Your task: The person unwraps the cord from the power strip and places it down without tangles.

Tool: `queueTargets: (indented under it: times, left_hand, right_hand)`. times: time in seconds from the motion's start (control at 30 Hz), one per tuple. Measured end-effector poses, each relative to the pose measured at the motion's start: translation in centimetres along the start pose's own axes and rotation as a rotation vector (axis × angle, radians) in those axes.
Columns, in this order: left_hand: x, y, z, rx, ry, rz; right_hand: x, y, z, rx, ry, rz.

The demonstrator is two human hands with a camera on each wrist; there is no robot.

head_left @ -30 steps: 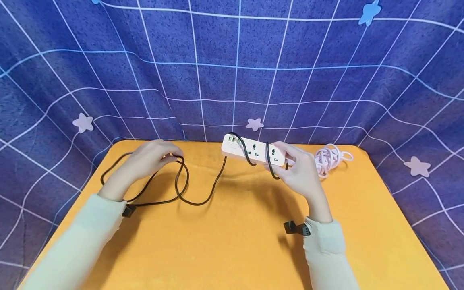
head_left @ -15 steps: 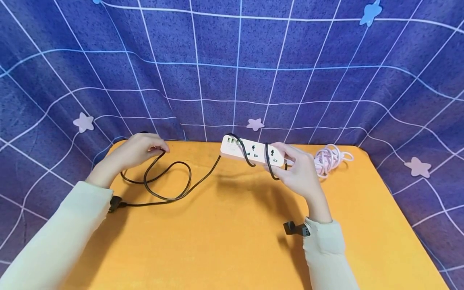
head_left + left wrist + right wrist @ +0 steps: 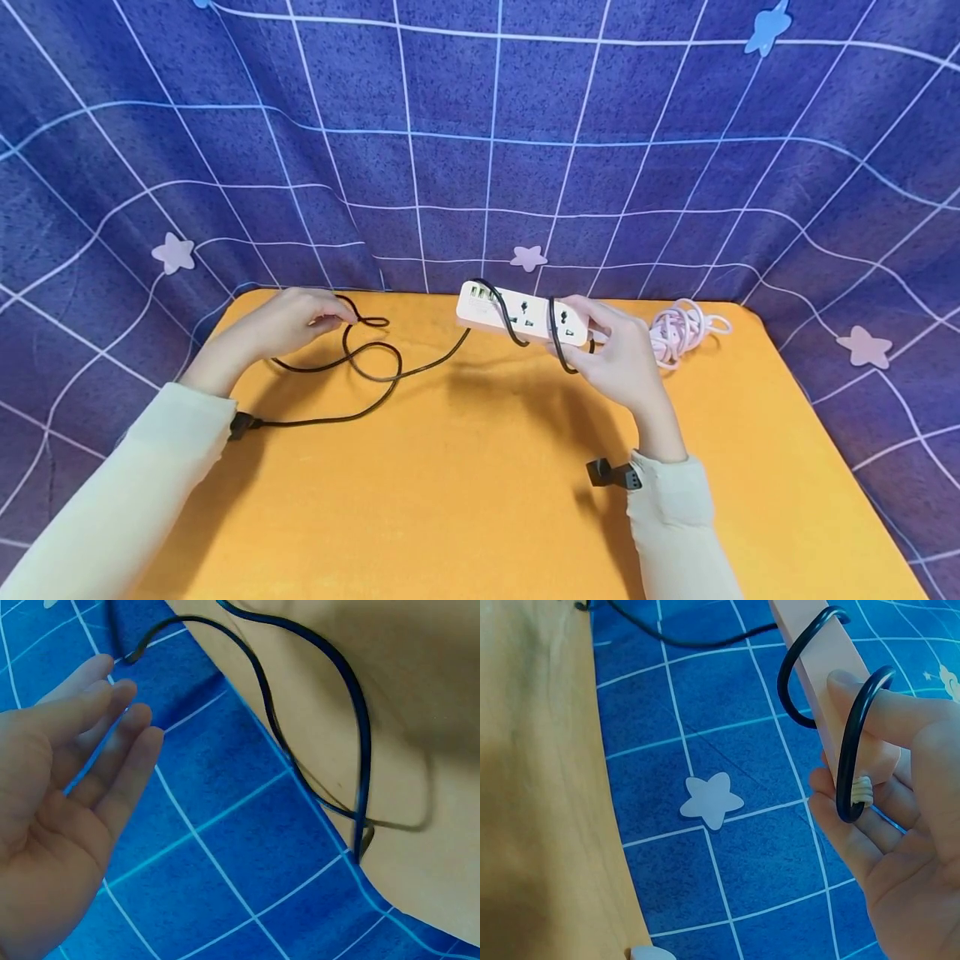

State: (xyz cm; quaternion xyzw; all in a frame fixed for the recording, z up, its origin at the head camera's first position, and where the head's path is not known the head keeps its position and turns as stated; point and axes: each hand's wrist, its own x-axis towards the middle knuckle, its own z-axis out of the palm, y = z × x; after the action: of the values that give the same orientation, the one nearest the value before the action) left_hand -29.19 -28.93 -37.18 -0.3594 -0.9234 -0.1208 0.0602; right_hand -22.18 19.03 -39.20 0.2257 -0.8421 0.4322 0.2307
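Note:
My left hand [image 3: 288, 321], with relaxed fingers, hovers over the far left of the yellow table. Just beyond its fingertips, slightly apart in the left wrist view, a thin black cord [image 3: 365, 750] runs in loose loops. At the table's far edge, my right hand [image 3: 622, 354] holds one end of a white power strip [image 3: 480, 312], raised and tilted. Two turns of the black cord wrap around the strip. In the right wrist view the thumb presses the side of the strip [image 3: 819, 664], while the other fingers curl behind it.
A bundled white cord [image 3: 677, 332] lies at the back right, behind my right hand. A blue gridded curtain [image 3: 450, 167] with star shapes hangs around the yellow table [image 3: 480, 500]. A black block [image 3: 240, 425] sits by the left cuff, where the cord seems to end.
My left hand moved left pulling the cord, then shifted slightly right and let go of it. The loops now lie further right than half a second ago. The right hand and power strip stay put.

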Motion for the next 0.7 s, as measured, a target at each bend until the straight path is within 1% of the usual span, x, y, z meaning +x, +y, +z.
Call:
queueTargets:
  times: [0.1, 0.17, 0.27, 0.33, 0.43, 0.57, 0.67, 0.7]
  left_hand:
    - [0.2, 1.0, -0.2, 0.025, 0.096, -0.013]
    - [0.5, 2.0, -0.3, 0.029, 0.157, -0.039]
    - [1.1, 3.9, -0.3, -0.012, 0.222, -0.069]
    - [1.5, 5.3, 0.0, -0.059, 0.238, -0.091]
    - [2.1, 7.4, 0.6, -0.121, 0.235, -0.116]
    - [2.5, 10.1, 1.4, -0.183, 0.239, -0.149]
    - [2.7, 11.8, 2.6, -0.226, 0.252, -0.172]
    - [2.9, 12.2, 3.2, -0.225, 0.251, -0.178]
  right_hand:
    - [0.1, 0.0, 0.0, 0.007, 0.003, 0.001]
    - [0.2, -0.1, -0.1, 0.011, 0.003, 0.002]
    - [0.2, -0.1, -0.1, 0.018, 0.002, 0.002]
    - [0.2, -0.1, -0.1, 0.018, 0.0, 0.002]
    - [0.0, 0.0, -0.1, 0.017, -0.001, -0.001]
    - [-0.1, 0.2, -0.1, 0.013, -0.007, -0.008]
    - [-0.1, 0.1, -0.1, 0.008, -0.006, -0.009]
    - [-0.1, 0.1, -0.1, 0.007, -0.004, -0.008]
